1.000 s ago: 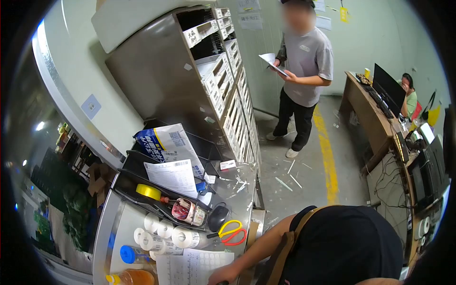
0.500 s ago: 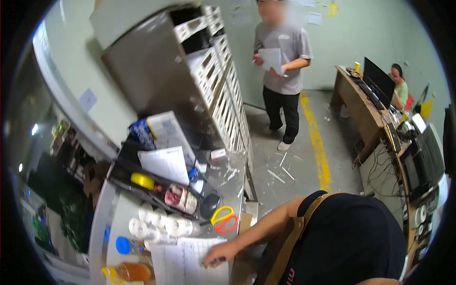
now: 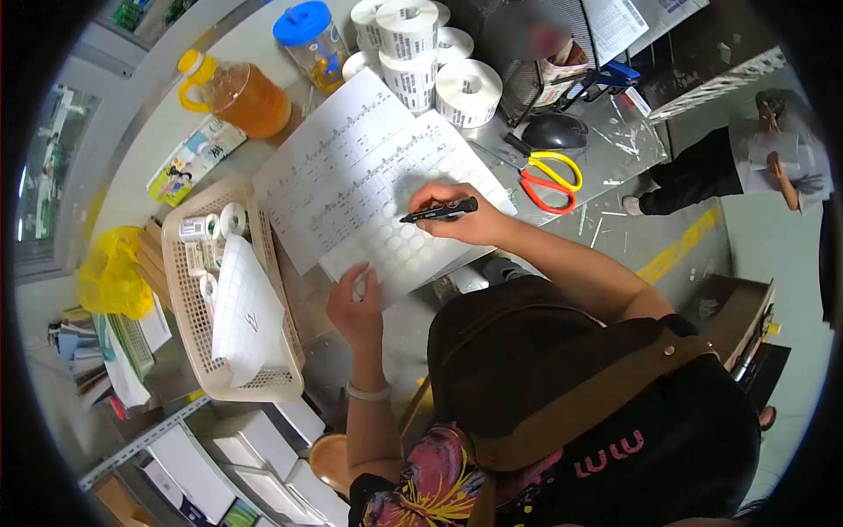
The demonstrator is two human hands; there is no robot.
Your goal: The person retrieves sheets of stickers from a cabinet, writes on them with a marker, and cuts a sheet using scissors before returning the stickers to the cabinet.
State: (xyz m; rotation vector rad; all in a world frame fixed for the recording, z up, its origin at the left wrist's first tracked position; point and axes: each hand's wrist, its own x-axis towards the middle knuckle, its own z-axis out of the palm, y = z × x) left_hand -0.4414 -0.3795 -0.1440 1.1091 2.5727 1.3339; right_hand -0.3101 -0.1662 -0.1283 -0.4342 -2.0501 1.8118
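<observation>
In my right hand (image 3: 461,218) is a black marker (image 3: 450,210), its tip over a sheet of round white stickers (image 3: 397,256). My left hand (image 3: 356,307) rests at the near left edge of that sheet. Its thumb and fingers are curled towards each other, with a small pale patch between them that I cannot make out. Under and beyond the stickers lie white paper sheets (image 3: 329,176) covered with rows of handwriting. To the right of the papers, scissors (image 3: 551,180) with yellow and red handles lie on the table.
Rolls of printed labels (image 3: 411,83) stand behind the papers, near a blue-lidded jar (image 3: 312,48) and a bottle of amber liquid (image 3: 241,97). A beige basket (image 3: 189,342) holds rolls and paper on the left. A black mouse (image 3: 555,132) lies by the scissors. Another person (image 3: 738,158) stands at right.
The view has swung down onto the table. My left hand, out of sight before, now shows by the stickers. The marker in my right hand has come into clear view.
</observation>
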